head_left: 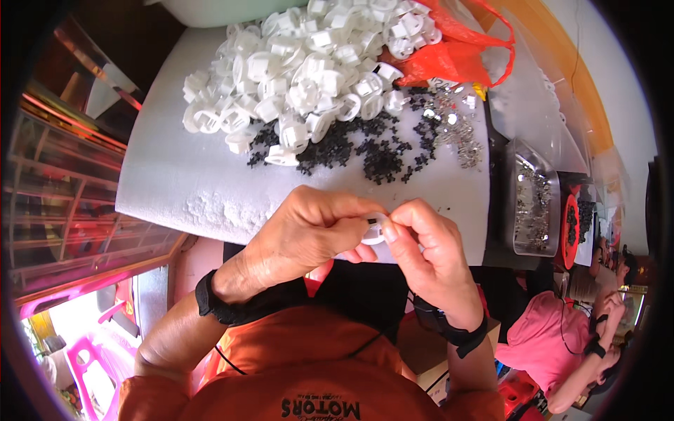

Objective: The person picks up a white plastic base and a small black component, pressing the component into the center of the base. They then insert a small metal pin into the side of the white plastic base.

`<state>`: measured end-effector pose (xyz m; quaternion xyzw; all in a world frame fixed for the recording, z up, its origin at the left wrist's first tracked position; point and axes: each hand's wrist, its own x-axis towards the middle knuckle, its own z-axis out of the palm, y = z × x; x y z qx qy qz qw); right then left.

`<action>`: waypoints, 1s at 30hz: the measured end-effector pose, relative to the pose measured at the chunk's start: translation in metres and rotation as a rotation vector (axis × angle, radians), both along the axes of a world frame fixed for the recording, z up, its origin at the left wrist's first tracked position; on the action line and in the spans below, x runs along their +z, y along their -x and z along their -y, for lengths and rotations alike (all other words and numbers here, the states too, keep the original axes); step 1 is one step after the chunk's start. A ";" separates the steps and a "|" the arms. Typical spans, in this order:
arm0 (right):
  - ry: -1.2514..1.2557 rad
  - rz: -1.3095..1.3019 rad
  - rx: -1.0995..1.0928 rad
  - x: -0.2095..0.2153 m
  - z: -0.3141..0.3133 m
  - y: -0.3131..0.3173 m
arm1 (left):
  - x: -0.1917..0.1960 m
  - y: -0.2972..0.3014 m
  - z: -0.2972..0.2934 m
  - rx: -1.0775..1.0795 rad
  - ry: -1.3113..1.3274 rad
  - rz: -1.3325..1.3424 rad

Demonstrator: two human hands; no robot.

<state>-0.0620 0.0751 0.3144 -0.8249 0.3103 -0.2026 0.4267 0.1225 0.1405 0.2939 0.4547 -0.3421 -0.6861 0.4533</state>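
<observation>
white plastic part (375, 236) pinched by both left hand (302, 228) and right hand (430, 252), seemingly against a black piece (372, 222).

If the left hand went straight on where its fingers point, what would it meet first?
Probably the white part it touches, then the right hand, though depth is hard to judge.

Worn are an orange shirt (309, 351) with dark lettering (320, 409) — and two black wristbands (210, 298).

Heaped white plastic parts (302, 77) and black pieces (382, 160) at upper centre are making this look like a small workshop.
</observation>
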 end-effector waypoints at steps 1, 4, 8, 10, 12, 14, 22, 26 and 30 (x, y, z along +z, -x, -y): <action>-0.043 -0.002 -0.003 0.000 -0.001 0.000 | -0.001 0.001 -0.002 -0.009 0.018 0.002; -0.072 0.027 0.023 0.000 -0.001 -0.001 | -0.004 0.003 -0.006 0.043 0.064 -0.031; -0.095 0.053 0.013 0.004 0.000 -0.002 | -0.004 0.003 -0.005 0.044 0.120 -0.064; -0.058 0.041 0.006 0.008 0.002 -0.004 | -0.002 0.003 -0.003 0.010 0.084 0.025; -0.056 -0.044 0.010 0.011 0.001 -0.005 | -0.003 0.004 -0.004 0.025 0.100 0.038; -0.033 -0.045 -0.001 0.010 -0.001 -0.006 | -0.005 0.007 -0.006 0.032 0.115 0.045; -0.219 0.099 -0.096 0.021 0.006 0.018 | -0.001 0.009 -0.007 0.024 0.185 0.025; -0.268 0.025 -0.401 0.078 0.044 0.064 | -0.001 0.006 -0.008 0.017 0.141 0.039; 0.064 0.303 -0.755 0.121 0.107 0.114 | -0.009 0.007 -0.007 -0.009 0.137 0.049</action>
